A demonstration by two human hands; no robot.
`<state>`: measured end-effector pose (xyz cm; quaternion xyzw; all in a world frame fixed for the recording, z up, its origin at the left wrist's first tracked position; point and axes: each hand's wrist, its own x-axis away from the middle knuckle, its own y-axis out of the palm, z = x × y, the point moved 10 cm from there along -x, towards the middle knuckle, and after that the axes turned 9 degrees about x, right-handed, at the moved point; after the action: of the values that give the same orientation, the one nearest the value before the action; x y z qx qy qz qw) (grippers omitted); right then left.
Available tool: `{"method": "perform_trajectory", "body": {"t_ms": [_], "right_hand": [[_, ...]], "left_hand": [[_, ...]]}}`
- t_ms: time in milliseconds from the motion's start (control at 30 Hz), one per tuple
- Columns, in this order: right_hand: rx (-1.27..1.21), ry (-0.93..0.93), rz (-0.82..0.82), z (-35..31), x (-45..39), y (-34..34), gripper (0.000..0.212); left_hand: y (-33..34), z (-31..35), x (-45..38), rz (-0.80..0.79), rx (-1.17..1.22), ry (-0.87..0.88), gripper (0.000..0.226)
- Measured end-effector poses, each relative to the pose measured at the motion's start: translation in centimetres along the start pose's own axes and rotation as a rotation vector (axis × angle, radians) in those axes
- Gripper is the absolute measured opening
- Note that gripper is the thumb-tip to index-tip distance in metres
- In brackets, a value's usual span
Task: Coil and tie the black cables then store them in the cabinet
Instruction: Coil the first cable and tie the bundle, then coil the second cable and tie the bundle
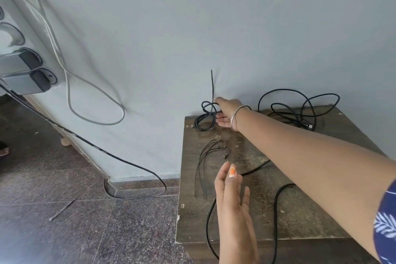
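Coiled cable (205, 118) at the back left corner of the wooden cabinet top (252, 216) against the wall (192, 28), loose tangled cable (300, 107) at the back right, cable ties (205, 163) between them nearer the front, right hand (225, 113) just right of the coil, left hand (233, 203) over the front edge.

A home room: plain grey wall (192, 17), speckled stone floor tiles (64, 221), worn wooden cabinet (310, 210), plugged-in wall sockets (27, 70).

Black cables (300, 109) on a dark brown, speckled desk (300, 210); pale grey-blue wall (214, 28); mottled brown-grey floor (64, 231); navy sleeve (385, 221) with white leaf print; orange nail (232, 171).
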<state>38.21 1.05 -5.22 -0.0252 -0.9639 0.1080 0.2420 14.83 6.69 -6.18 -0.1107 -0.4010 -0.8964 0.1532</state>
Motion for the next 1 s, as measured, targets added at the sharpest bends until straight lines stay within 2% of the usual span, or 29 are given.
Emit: {"method": "perform_trajectory", "body": {"t_ms": [233,533,667,1000], "right_hand": [[0.185,-0.006,0.030,0.5,-0.5,-0.8,0.063],[0.254,-0.020,-0.081,1.6,1.1,-1.3,0.058],[0.270,-0.047,-0.124,1.6,2.9,-2.1,0.044],[0.255,-0.206,-0.212,0.1,13.3,-6.4,0.027]], "left_hand": [[0.0,0.0,0.2,0.004,-0.001,-0.005,0.050],[1.0,0.0,0.6,-0.034,-0.016,0.006,0.050],[1.3,0.1,0.8,-0.058,-0.015,0.018,0.052],[2.2,0.0,1.9,-0.094,-0.067,0.006,0.052]]}}
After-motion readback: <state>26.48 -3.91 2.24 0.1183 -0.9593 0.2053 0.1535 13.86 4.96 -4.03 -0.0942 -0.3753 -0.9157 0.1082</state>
